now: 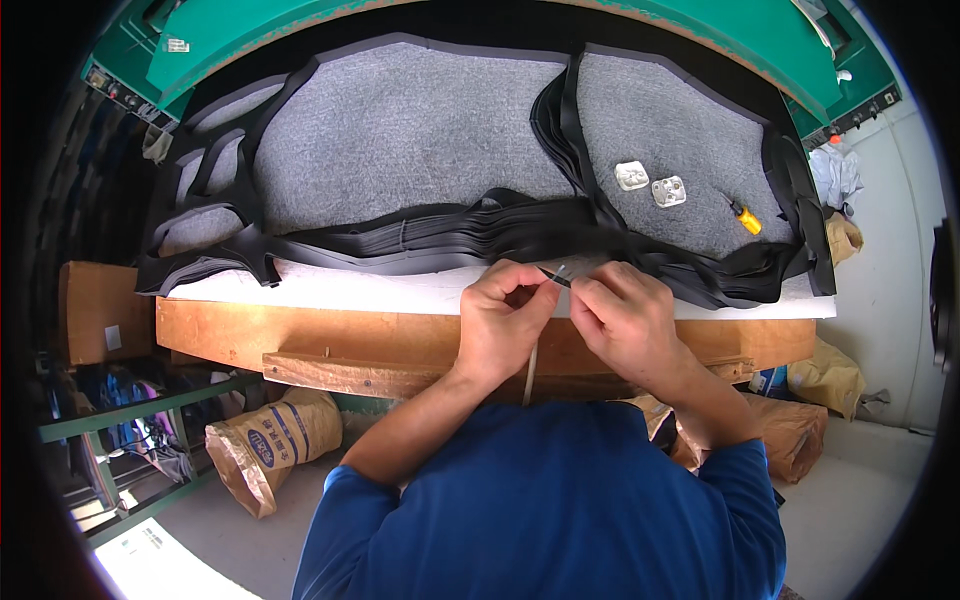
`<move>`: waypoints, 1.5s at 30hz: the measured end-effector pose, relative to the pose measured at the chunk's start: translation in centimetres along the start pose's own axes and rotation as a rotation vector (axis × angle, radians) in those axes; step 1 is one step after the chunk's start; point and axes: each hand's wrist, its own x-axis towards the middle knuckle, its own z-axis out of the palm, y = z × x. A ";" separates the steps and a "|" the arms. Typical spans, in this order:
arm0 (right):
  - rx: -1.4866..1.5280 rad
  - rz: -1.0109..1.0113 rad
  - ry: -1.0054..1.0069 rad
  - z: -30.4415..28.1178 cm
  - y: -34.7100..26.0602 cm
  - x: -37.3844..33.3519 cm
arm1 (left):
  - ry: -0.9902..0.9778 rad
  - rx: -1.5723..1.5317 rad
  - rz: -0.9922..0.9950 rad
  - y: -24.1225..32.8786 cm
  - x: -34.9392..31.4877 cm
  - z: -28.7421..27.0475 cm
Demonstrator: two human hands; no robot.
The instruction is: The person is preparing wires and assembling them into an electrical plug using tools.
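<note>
Close together at the front edge of the worktable, my left hand (505, 325) and my right hand (632, 315) are both closed in a pinch. Between their fingertips runs a thin dark wire (554, 278), with a small pale tip sticking up beside it. A whitish cable (530, 375) hangs down from under my left hand. Beyond my right hand, two small white plastic shells (631, 176) (669, 191), like the halves of an opened plug or socket, lie on grey felt. Right of them rests a screwdriver (747, 219) with a yellow handle.
Stacked black cut-out sheets (480, 232) surround the grey felt (400, 130). A green machine beam (500, 12) spans the far side. Below the wooden table edge (220, 330) lie brown paper sacks (275, 450). A cardboard box (98, 312) stands at left, above a green rack (150, 415).
</note>
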 end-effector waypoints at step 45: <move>0.029 0.073 -0.052 -0.9 -0.3 -0.8 | -0.037 -0.193 0.094 -0.7 -0.4 0.2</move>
